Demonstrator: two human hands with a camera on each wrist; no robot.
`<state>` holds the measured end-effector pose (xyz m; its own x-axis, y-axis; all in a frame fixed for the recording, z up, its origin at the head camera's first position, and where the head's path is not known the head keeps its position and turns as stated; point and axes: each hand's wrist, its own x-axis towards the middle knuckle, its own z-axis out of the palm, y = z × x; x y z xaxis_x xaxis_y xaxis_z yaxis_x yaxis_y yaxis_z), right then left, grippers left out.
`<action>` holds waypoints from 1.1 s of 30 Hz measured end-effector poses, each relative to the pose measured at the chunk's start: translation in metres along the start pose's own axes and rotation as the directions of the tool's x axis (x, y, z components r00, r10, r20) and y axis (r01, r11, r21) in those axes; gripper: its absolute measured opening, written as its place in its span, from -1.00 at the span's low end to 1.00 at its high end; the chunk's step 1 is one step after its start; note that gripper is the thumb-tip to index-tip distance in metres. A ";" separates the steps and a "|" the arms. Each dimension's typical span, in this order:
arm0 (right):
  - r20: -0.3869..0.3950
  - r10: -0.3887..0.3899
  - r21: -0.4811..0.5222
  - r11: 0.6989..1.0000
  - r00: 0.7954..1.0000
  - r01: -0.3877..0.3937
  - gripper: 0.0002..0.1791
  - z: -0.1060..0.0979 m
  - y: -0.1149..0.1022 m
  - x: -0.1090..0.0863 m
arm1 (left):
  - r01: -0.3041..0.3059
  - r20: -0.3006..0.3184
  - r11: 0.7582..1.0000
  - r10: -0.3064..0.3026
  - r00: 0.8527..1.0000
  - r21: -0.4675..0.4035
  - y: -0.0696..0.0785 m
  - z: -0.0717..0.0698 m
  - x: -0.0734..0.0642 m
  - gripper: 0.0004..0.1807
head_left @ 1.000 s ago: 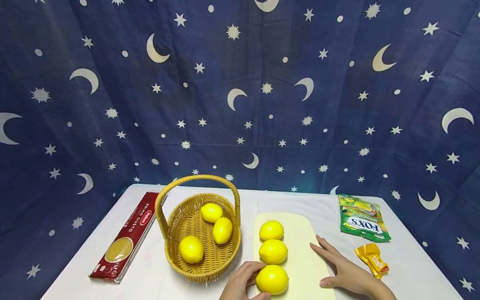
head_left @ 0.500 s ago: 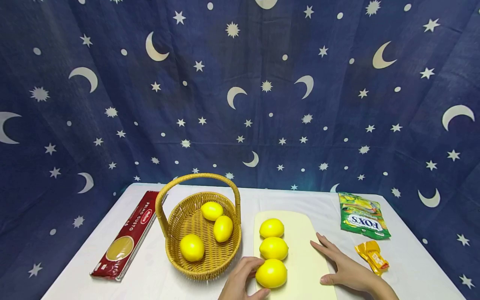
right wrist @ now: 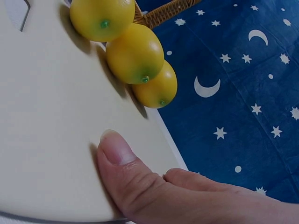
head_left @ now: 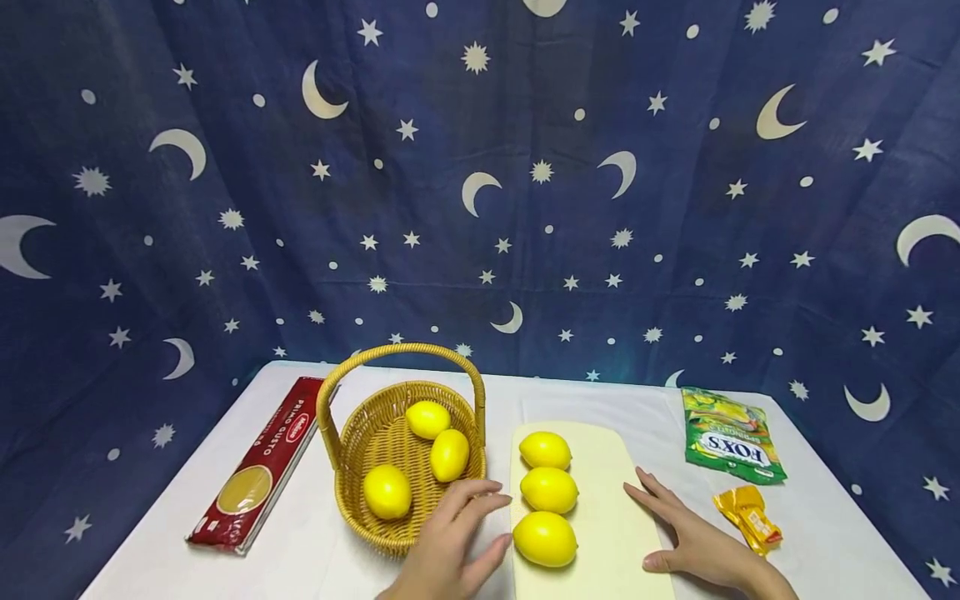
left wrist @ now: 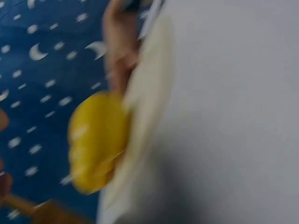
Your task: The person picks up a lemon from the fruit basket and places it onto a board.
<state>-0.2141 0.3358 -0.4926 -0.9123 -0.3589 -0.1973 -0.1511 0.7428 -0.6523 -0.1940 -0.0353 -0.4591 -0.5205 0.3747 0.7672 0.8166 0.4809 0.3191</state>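
Observation:
Three lemons stand in a row along the left side of a cream cutting board (head_left: pixel 611 500): a far one (head_left: pixel 545 450), a middle one (head_left: pixel 549 490) and a near one (head_left: pixel 545 539). Just left of the near lemon, apart from it, my left hand (head_left: pixel 450 542) is held with loose fingers and holds nothing. It overlaps the front of a wicker basket (head_left: pixel 360 525), which has three more lemons inside. On the board's right edge rests my right hand (head_left: pixel 693 537), fingers spread; its thumb (right wrist: pixel 119 154) lies on the board in the right wrist view. The left wrist view is blurred.
A red pasta packet (head_left: pixel 262 467) lies left of the basket. At the right are a green Fox's sweet bag (head_left: pixel 731 437) and a small orange packet (head_left: pixel 748 518). A blue curtain (head_left: pixel 480 208) with moons and stars hangs behind the white table (head_left: pixel 300 533).
My left hand has let go of the near lemon and moved left toward the basket. That lemon sits slightly nearer the middle one than a second ago. My right hand has stayed on the board.

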 end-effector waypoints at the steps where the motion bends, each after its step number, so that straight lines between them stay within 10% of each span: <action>1: -0.001 -0.002 -0.001 1.000 1.000 0.002 0.03 0.000 0.000 0.000 | 0.017 0.011 0.998 -0.017 1.000 0.057 -0.004 -0.009 0.004 -0.58; 5: -0.001 -0.009 0.001 1.000 1.000 0.009 0.03 0.001 0.000 -0.001 | 0.188 0.075 0.939 -0.218 0.973 0.288 -0.028 -0.043 0.015 -0.56; 10: 0.005 -0.006 0.009 1.000 1.000 0.006 0.02 0.001 0.000 -0.001 | 0.382 0.199 0.792 -0.520 0.831 0.476 -0.055 -0.071 0.014 -0.40; 14: 0.004 -0.008 0.005 1.000 1.000 0.008 0.02 0.001 0.001 -0.001 | 0.408 0.278 0.756 -0.595 0.754 0.511 -0.063 -0.079 0.011 -0.36; 27: 0.000 0.018 0.000 1.000 1.000 -0.018 0.05 0.000 0.001 0.001 | 0.473 0.380 0.794 -0.602 0.703 0.383 -0.069 -0.079 0.008 -0.32; 33: -0.008 -0.001 -0.018 1.000 1.000 0.000 0.04 0.000 0.000 -0.001 | 0.402 0.357 0.800 -0.571 0.739 0.445 -0.064 -0.080 0.007 -0.42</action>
<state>-0.2136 0.3364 -0.4926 -0.9153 -0.3546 -0.1909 -0.1583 0.7527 -0.6390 -0.2301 -0.1269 -0.4291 -0.9400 0.2857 0.1866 0.3328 0.8883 0.3164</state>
